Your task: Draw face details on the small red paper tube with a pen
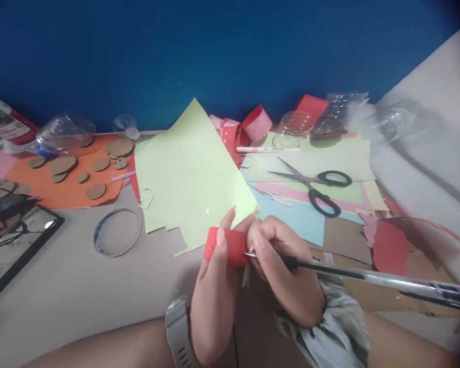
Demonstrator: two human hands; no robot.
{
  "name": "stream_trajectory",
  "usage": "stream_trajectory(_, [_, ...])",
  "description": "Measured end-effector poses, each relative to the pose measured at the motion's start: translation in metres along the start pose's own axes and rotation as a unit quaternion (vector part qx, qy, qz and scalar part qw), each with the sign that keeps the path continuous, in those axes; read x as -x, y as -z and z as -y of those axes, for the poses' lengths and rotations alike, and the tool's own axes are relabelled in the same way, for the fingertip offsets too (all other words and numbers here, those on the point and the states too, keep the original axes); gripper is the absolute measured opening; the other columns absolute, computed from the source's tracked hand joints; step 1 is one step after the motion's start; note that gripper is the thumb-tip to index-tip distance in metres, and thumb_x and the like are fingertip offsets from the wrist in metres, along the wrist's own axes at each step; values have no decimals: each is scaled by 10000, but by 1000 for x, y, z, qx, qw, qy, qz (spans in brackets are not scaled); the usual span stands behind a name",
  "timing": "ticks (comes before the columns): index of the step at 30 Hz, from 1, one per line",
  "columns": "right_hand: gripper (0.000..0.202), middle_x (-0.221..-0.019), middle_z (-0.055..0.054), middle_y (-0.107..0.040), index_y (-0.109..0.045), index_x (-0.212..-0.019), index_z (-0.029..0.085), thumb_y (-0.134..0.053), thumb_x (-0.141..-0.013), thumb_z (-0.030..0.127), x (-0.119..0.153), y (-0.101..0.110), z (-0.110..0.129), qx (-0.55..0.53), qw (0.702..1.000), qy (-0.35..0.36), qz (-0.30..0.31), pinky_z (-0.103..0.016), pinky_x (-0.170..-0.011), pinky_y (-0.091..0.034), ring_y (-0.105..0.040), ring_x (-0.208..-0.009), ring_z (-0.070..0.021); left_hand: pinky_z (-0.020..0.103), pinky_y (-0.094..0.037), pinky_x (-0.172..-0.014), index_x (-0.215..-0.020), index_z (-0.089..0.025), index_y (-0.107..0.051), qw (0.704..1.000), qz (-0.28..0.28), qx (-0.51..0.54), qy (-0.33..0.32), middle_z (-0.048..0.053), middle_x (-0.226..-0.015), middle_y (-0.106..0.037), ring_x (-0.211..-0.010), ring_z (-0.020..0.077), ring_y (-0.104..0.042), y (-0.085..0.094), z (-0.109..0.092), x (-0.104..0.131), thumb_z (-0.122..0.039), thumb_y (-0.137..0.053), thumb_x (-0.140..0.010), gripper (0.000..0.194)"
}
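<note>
Pinched between the thumb and fingers of my left hand [216,286] is a small red paper strip [235,246], which looks curved. My right hand [283,266] grips a clear-barrelled ballpoint pen [352,274], its metal tip pointing left against or just in front of the strip's right end. The right fingertips are bent close to that same end; whether they also touch it I cannot tell. A thin greenish scrap [246,276] hangs below the strip. Behind both hands lies a large pale green sheet [187,174] with a cut lower edge.
Black-handled scissors [314,186] lie spread on coloured papers at right, beside a white marker [268,150]. Cardboard discs [95,191] rest on orange paper [74,195] at left. A tape ring [117,232], a dark-edged device [23,245] and clear plastic bottle pieces [67,133] surround the work area.
</note>
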State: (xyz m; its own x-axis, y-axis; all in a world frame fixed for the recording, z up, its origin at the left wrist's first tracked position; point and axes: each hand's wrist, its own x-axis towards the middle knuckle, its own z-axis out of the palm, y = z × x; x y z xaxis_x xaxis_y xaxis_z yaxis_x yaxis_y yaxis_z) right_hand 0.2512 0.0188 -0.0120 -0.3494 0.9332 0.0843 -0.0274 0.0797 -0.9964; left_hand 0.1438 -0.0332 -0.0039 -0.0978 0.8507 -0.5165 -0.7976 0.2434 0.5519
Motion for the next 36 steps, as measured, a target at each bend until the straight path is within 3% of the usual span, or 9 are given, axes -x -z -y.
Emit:
stream_trajectory(5, [381,-653,48,-432,-464,-765,258,-521,-1129,357,1,-2,1,45,999,21,-14,-334,-566,-334,-367,-554,-156,493,-277,-1400,-1672,-381,-481,1000,3,13,21,21,-1576,-713,-1590,273,-529,-3,0,0,-536,-554,-1103,594])
stream_trajectory(9, [338,-687,46,-444,-445,-761,254,-511,-1092,239,-3,-3,3,68,997,41,-14,-328,-585,-352,-386,-580,-151,492,-218,-1414,-1638,-390,-536,999,-15,-35,11,10,-1592,-698,-1612,287,-493,-1,0,0,-556,-576,-1090,574])
stream_trajectory(12, [330,-694,43,-442,-441,-769,256,-502,-1093,247,-3,-3,2,78,996,39,-9,-329,-580,-341,-402,-601,-158,486,-166,-1426,-1621,-375,-568,996,-28,-87,-1,6,-1603,-687,-1644,303,-441,1,0,1,-594,-585,-1074,590])
stream_trajectory(17, [327,-717,28,-454,-427,-780,267,-482,-1101,294,-1,-2,-2,88,996,15,-2,-349,-605,-356,-430,-647,-184,520,-220,-1412,-1622,-339,-575,995,-37,-91,-3,34,-1631,-661,-1652,353,-422,0,-1,1,-629,-619,-1041,651])
stream_trajectory(23, [328,-725,24,-450,-427,-781,267,-472,-1103,312,-2,-1,-1,99,995,12,4,-355,-619,-354,-428,-659,-190,460,-310,-1386,-1657,-338,-513,999,-23,-23,17,29,-1627,-666,-1608,276,-504,-6,-2,-1,-518,-528,-1110,576])
stream_trajectory(29, [359,-709,23,-446,-427,-763,265,-495,-1103,361,-2,1,-1,72,997,6,15,-346,-603,-349,-432,-654,-189,462,-372,-1358,-1649,-323,-517,1000,-15,-9,14,40,-1568,-717,-1575,283,-549,-6,-2,-2,-523,-548,-1103,582])
stream_trajectory(36, [354,-716,19,-459,-438,-769,266,-496,-1104,361,-2,3,-3,76,997,2,14,-353,-612,-352,-440,-666,-196,509,-336,-1370,-1686,-286,-471,1000,-1,-5,13,75,-1603,-687,-1589,318,-529,-1,0,-2,-507,-561,-1093,640])
